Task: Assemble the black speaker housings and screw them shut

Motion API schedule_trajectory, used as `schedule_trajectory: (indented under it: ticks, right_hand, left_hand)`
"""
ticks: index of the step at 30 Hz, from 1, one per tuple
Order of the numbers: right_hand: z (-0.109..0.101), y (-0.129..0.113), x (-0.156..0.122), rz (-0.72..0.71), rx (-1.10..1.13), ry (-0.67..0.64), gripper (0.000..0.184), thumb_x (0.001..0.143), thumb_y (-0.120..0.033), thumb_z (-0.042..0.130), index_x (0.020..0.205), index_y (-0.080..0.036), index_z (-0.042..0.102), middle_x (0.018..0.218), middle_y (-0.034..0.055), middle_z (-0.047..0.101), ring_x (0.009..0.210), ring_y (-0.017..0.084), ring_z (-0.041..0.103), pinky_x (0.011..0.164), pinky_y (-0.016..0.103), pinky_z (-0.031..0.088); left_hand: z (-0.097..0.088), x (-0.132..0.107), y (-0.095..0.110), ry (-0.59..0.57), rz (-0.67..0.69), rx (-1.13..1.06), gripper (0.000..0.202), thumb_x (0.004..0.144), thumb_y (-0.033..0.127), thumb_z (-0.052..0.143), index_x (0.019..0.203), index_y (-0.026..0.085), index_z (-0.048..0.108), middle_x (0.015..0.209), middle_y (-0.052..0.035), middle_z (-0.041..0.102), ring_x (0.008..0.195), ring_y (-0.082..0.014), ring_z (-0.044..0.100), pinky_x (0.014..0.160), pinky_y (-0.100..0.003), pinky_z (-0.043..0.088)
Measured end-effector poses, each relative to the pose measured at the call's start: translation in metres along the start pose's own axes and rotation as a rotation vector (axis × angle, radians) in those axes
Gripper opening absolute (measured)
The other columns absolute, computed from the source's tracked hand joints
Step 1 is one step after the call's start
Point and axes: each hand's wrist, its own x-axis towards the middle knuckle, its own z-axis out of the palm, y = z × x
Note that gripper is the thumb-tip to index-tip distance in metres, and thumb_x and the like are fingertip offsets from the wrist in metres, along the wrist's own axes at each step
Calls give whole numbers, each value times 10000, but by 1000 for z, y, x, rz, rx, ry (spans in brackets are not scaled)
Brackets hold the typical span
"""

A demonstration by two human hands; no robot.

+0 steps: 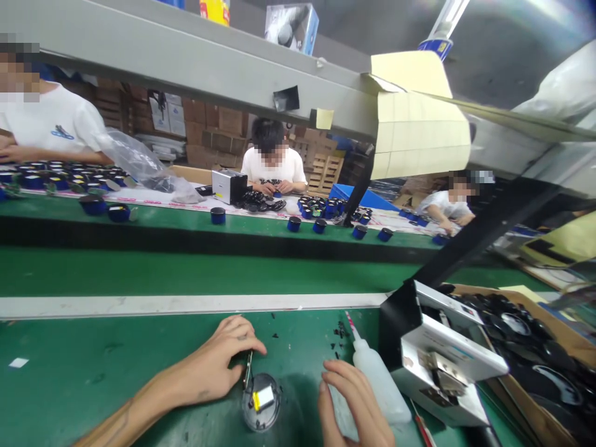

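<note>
My left hand (228, 357) pinches a small thin circuit board (248, 370) between thumb and fingers, standing it on edge. Just below it on the green bench sits a round, dark, clear-rimmed housing (261, 419). Inside the housing lies a silvery-white battery (265, 397) with yellow tape at one end; thin wires appear to run toward the board. To the right, my right hand (354, 403) hovers with its fingers apart and nothing in them. Beside that hand a translucent squeeze bottle (379, 382) with a red-tipped nozzle leans over, partly hidden by the fingers.
Right of the bottle stands a white and black metal device (447, 366), with a red-handled screwdriver (423, 425) below it. A carton (503, 397) of glossy black round parts fills the right edge. Blue cylinders (218, 215) ride the far ledge; several people sit beyond.
</note>
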Motion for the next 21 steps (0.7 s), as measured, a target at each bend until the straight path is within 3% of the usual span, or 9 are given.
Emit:
schedule_trajectory:
  ticks: [3, 5, 8, 11, 15, 18, 21]
  right_hand:
    - [8, 6, 5, 39, -11, -257, 267, 889, -72, 517, 1091, -231, 591, 942, 36, 695, 819, 183, 688, 721, 282, 543]
    - [18, 8, 5, 69, -30, -447, 345, 818, -54, 552, 1078, -260, 645, 963, 12, 708, 741, 176, 710, 637, 252, 527]
    - [31, 8, 1, 135, -79, -652, 426, 740, -28, 608, 1071, -279, 704, 995, 15, 703, 677, 183, 722, 578, 245, 497]
    - [35, 8, 0, 211, -109, -776, 327, 812, -72, 612, 1034, -279, 732, 1004, 22, 688, 706, 182, 724, 602, 241, 488]
    - [32, 7, 12, 262, -95, -894, 338, 818, -148, 698, 1106, -324, 706, 1036, -32, 690, 750, 136, 711, 666, 203, 481]
    - [34, 4, 21, 251, -105, -943, 205, 866, -187, 670, 973, -355, 723, 986, -75, 691, 808, 122, 704, 693, 190, 461]
    - [38, 5, 24, 251, -172, -962, 209, 915, -136, 583, 873, -296, 710, 957, -54, 691, 848, 137, 705, 718, 209, 459]
  left_hand:
    - [-11, -8, -4, -20, -51, -96, 448, 650, 2, 519, 980, 253, 688, 998, -6, 600, 1011, -216, 581, 959, -378, 452]
    - [-13, -14, -7, -40, -101, -174, 387, 702, 80, 546, 1035, 241, 661, 911, 13, 603, 840, -174, 618, 784, -292, 516]
    - [-7, -22, -8, 2, -173, -228, 365, 748, 145, 529, 1100, 199, 611, 851, 17, 583, 671, -129, 593, 578, -207, 481]
    - [4, -33, -1, 99, -208, -174, 328, 805, 133, 481, 1090, 214, 622, 942, -9, 577, 692, -127, 574, 615, -234, 462]
    - [25, -45, 7, 294, -55, 140, 340, 958, 157, 385, 1181, 286, 607, 1023, -32, 611, 875, -195, 626, 765, -336, 463]
    - [42, -45, 1, 451, -48, 303, 350, 995, 181, 336, 1176, 240, 629, 984, -71, 624, 799, -224, 658, 690, -359, 478]
    - [51, -42, -9, 460, -88, 290, 382, 995, 222, 322, 1172, 190, 659, 969, -108, 634, 754, -248, 667, 654, -383, 496]
